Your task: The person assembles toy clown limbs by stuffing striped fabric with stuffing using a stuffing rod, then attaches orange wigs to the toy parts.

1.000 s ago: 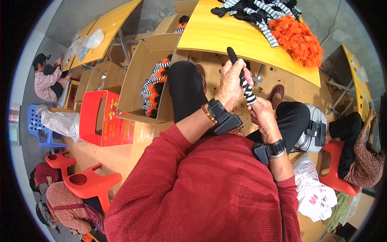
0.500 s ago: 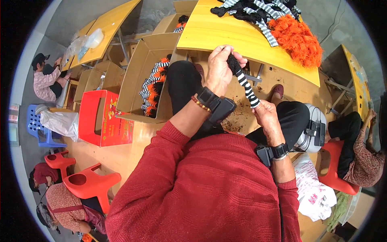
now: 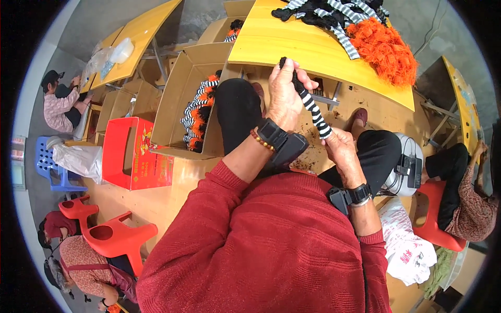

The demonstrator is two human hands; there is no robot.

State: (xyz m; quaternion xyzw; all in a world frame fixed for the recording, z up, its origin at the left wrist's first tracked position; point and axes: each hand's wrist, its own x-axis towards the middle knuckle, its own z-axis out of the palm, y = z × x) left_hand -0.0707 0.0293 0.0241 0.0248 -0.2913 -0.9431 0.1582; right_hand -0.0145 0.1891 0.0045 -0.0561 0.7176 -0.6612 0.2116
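Observation:
A narrow black-and-white striped knitted tube (image 3: 314, 110) with a plain black end stretches between my two hands, above my lap. My left hand (image 3: 285, 93) is closed round the black end, and a bit of black knit pokes out above its fingers. My right hand (image 3: 342, 150) pinches the striped end, lower and to the right. What exact garment or part the tube is cannot be made out. Beyond my hands, a yellow table (image 3: 261, 39) carries a pile of similar black and striped knitted pieces (image 3: 334, 15) and a heap of orange fluffy trim (image 3: 383, 52).
At left stands a cardboard box (image 3: 175, 99) holding striped pieces with orange tufts (image 3: 198, 115). Beside it are a red box (image 3: 119, 156), a blue chair (image 3: 47, 161) and red stools (image 3: 122, 235). White bags (image 3: 407, 250) lie at right. Other people sit on both sides.
The tube's black end has slid up through my left hand, so its tip now shows above the fingers. My right hand has shifted slightly left.

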